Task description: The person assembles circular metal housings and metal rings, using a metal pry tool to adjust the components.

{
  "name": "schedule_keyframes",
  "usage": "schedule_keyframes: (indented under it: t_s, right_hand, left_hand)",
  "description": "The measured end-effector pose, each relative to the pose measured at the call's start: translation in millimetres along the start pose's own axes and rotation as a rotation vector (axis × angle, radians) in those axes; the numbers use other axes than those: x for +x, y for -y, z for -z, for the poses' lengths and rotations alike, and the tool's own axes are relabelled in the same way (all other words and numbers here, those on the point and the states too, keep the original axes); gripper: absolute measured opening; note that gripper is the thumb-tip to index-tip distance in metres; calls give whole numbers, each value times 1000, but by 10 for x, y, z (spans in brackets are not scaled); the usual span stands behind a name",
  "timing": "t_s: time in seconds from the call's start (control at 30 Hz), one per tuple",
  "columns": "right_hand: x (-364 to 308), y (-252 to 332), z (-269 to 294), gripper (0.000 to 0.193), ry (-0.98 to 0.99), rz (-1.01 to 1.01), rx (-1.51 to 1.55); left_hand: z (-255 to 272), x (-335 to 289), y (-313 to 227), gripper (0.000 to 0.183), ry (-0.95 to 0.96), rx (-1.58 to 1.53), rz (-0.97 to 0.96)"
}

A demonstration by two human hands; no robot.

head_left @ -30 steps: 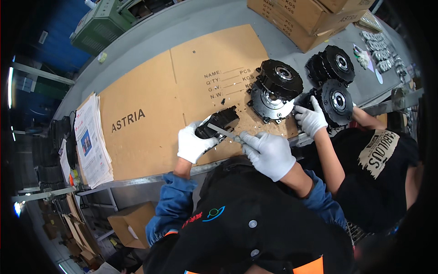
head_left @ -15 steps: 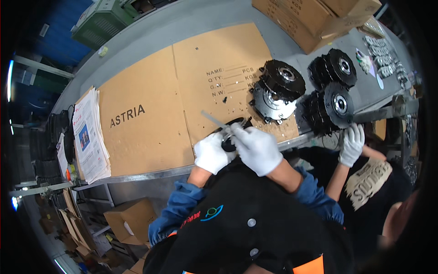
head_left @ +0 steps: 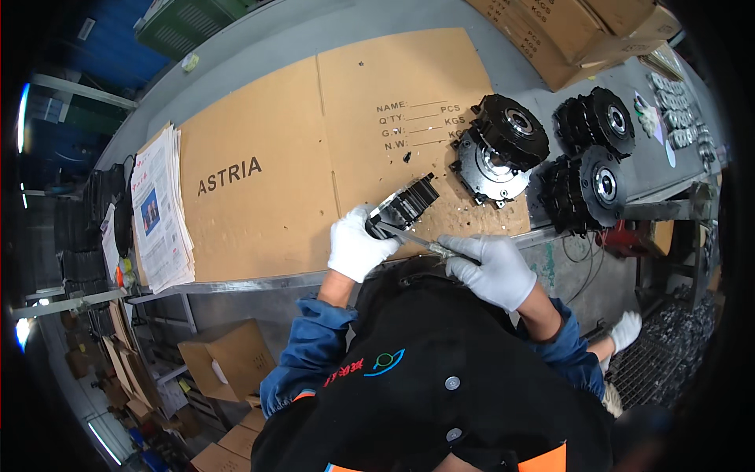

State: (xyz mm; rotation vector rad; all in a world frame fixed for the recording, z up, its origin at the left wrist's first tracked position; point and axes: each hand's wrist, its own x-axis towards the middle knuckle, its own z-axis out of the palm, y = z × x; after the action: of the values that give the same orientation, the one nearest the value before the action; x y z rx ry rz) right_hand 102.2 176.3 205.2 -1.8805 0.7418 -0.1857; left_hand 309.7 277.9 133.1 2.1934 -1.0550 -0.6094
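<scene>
Wearing a white glove, my left hand (head_left: 355, 245) grips a black finned metal part (head_left: 412, 203) by its near left side. The part is tilted up on edge over the cardboard near the table's front edge. In my right hand (head_left: 495, 271), also gloved, is the handle end of a thin flat metal file (head_left: 415, 238). Its blade points left, and the tip reaches the part beside my left fingers; exact contact is hidden. Right of the held part, a black finned disc (head_left: 511, 130) leans on a silver round housing (head_left: 494, 179).
More black finned parts (head_left: 586, 189) stand at the right. A flattened cardboard sheet (head_left: 267, 212) covers the table, with newspapers (head_left: 161, 212) at its left. Brown cartons (head_left: 558, 39) stand at the back right. A co-worker's gloved hand (head_left: 626, 332) shows at lower right.
My right hand has drawn back right and down, and the file has swung from beyond my hands to lie between them. The black part now stands tilted in view. The co-worker has moved down and away.
</scene>
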Motion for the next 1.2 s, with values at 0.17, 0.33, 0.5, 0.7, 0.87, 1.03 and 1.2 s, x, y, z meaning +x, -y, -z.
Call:
schedule_keyframes:
  t_s: [0.17,0.33,0.5,0.7,0.87,1.03,1.2]
  right_hand:
    - [-4,11,40,29,-25,-21,39]
    - [18,31,9,26,-15,64,-3]
    - [147,-123,-381,25,-116,237,-289]
    - [120,-106,-179,27,-109,170,-148]
    - [-14,4,143,25,-16,71,-103]
    - [-64,4,70,23,-20,111,-64]
    - [-82,-70,39,27,-3,140,-113]
  left_hand:
    - [-3,-36,-84,92,-25,-123,11]
    - [-44,-83,-25,114,-19,-115,-10]
    - [-83,-60,-67,120,-28,-82,22]
    - [-112,-166,-61,122,22,-31,-83]
    - [-90,-98,-46,121,-14,-54,-81]
    - [-65,-106,-71,121,8,-66,-67]
    - [-68,-135,-57,116,21,-82,-77]
